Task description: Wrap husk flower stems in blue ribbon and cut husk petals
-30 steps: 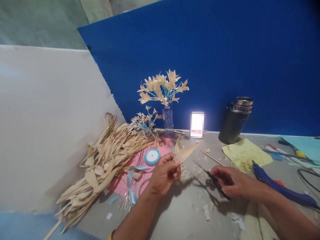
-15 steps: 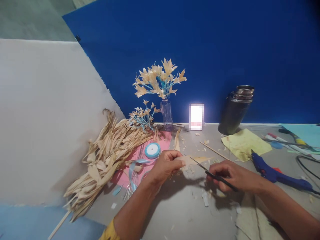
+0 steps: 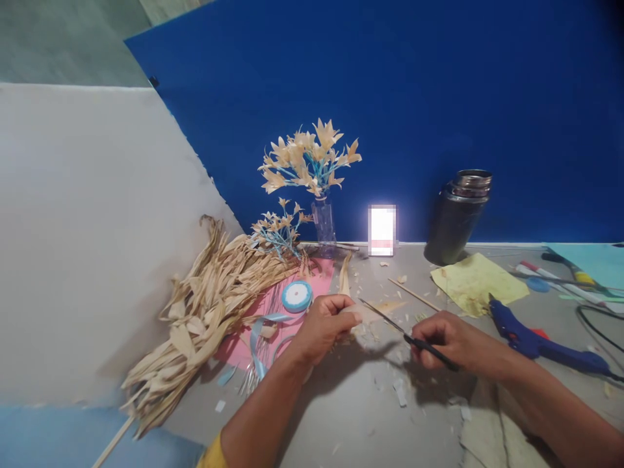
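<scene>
Husk strip (image 3: 386, 306) lowered since a second ago; scissors (image 3: 403, 335) now meet it just beyond the pinching left hand (image 3: 322, 325) fingertips. Right hand (image 3: 446, 341) fingers curl around the handles. Trimming looks underway.

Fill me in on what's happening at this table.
A person's left hand pinches a dried husk strip above the table, while the right hand holds small scissors, blades against the strip. Cut scraps litter the table. A husk pile lies left, a ribbon spool beside it, a glue gun right.
</scene>
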`<state>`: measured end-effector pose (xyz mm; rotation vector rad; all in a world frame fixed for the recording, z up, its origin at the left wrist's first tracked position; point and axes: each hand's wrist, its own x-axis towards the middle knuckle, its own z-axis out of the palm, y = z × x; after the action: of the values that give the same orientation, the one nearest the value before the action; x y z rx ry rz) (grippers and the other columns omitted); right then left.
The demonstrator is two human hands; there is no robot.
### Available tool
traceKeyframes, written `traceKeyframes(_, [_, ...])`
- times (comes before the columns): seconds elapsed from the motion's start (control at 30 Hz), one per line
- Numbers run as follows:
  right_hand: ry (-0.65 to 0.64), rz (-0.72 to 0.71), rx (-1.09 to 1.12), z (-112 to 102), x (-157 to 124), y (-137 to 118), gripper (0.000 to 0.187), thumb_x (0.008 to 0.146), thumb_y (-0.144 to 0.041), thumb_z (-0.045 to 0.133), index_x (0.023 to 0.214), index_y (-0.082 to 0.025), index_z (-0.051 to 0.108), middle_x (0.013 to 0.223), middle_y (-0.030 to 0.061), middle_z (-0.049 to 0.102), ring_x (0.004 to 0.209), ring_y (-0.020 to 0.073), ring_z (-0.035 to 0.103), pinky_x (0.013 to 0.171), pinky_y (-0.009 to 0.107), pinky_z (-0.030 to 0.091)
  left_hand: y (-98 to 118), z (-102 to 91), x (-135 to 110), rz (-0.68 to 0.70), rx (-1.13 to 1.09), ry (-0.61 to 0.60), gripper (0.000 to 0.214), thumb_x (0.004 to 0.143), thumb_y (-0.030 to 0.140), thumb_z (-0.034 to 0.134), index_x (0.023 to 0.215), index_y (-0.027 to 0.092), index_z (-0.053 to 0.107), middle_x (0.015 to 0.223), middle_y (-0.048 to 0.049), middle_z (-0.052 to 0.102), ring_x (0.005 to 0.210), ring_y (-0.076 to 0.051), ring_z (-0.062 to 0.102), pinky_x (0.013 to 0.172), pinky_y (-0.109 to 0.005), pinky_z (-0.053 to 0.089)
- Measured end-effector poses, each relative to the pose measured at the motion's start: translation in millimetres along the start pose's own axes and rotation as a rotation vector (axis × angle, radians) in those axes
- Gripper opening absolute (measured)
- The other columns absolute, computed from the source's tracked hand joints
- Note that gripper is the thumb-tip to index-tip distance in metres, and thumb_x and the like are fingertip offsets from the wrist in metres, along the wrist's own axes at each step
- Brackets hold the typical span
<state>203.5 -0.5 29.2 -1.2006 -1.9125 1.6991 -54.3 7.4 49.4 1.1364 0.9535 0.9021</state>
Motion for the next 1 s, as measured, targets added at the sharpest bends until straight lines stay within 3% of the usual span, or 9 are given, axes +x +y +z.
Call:
traceKeyframes(0.23, [0.031, -0.034, -0.026, -1, 0, 1, 0.036, 0.078, -0.046, 0.071, 0.061, -0.016, 0.062, 0.056, -0.005, 0.044, 0.055, 0.0093, 0.034, 0.052, 0.023, 0.027, 0, -4.7, -1, -0.002, 0.014, 0.012, 0.026, 0.064, 0.032, 0.074, 0.061, 0.016, 0.055, 0.049, 0.0079, 0.038, 0.043, -0.003, 0.027, 0.044, -0.02, 0.016])
traceKeyframes(0.43, [0.053, -0.12, 0.094, 4, -1, 3, 0.051, 0.08, -0.062, 0.068, 0.098, -0.015, 0.073, 0.082, 0.0069, 0.068, 0.07, 0.0171, 0.057, 0.06, 0.027, 0.044, -6, 0.9, -3, -0.016, -0.115, -0.004, 0.026, 0.065, 0.032, 0.078, 0.069, 0.015, 0.058, 0.052, 0.0066, 0.046, 0.042, -0.003, 0.03, 0.044, -0.019, 0.02])
traceKeyframes(0.6, [0.107, -0.122, 0.211, 11, 2, 6, 0.059, 0.076, -0.059, 0.075, 0.115, -0.015, 0.07, 0.103, 0.0129, 0.072, 0.083, 0.0222, 0.065, 0.068, 0.033, 0.053, -13, 7.3, -3, -0.02, -0.148, -0.022, 0.034, 0.066, 0.039, 0.082, 0.072, 0.016, 0.057, 0.055, 0.0043, 0.052, 0.046, -0.006, 0.041, 0.046, -0.02, 0.026])
traceKeyframes(0.77, [0.191, -0.134, 0.284, 16, 4, 2, 0.05, 0.071, -0.045, 0.082, 0.111, -0.017, 0.069, 0.087, 0.0051, 0.068, 0.075, 0.0174, 0.062, 0.063, 0.027, 0.05, -15, 10.3, -5, -0.053, -0.09, -0.073, 0.038, 0.065, 0.043, 0.085, 0.071, 0.015, 0.059, 0.056, 0.006, 0.047, 0.046, -0.004, 0.032, 0.045, -0.02, 0.02])
traceKeyframes(0.87, [0.236, -0.131, 0.31, 22, 4, -4, 0.048, 0.068, -0.038, 0.083, 0.109, -0.017, 0.067, 0.079, 0.0008, 0.064, 0.069, 0.0144, 0.058, 0.059, 0.024, 0.046, -16, 15.0, -6, -0.057, 0.007, -0.129, 0.037, 0.062, 0.04, 0.087, 0.073, 0.014, 0.063, 0.064, 0.0026, 0.056, 0.052, -0.006, 0.041, 0.05, -0.02, 0.027])
traceKeyframes(1.0, [0.286, -0.101, 0.266, 32, 4, -11, 0.032, 0.065, -0.03, 0.08, 0.092, -0.017, 0.067, 0.074, -0.0014, 0.061, 0.063, 0.0118, 0.053, 0.057, 0.023, 0.043, -19, 20.9, -7, -0.07, 0.042, -0.172, 0.037, 0.058, 0.036, 0.09, 0.075, 0.014, 0.067, 0.069, -0.0001, 0.061, 0.059, -0.009, 0.051, 0.056, -0.022, 0.036])
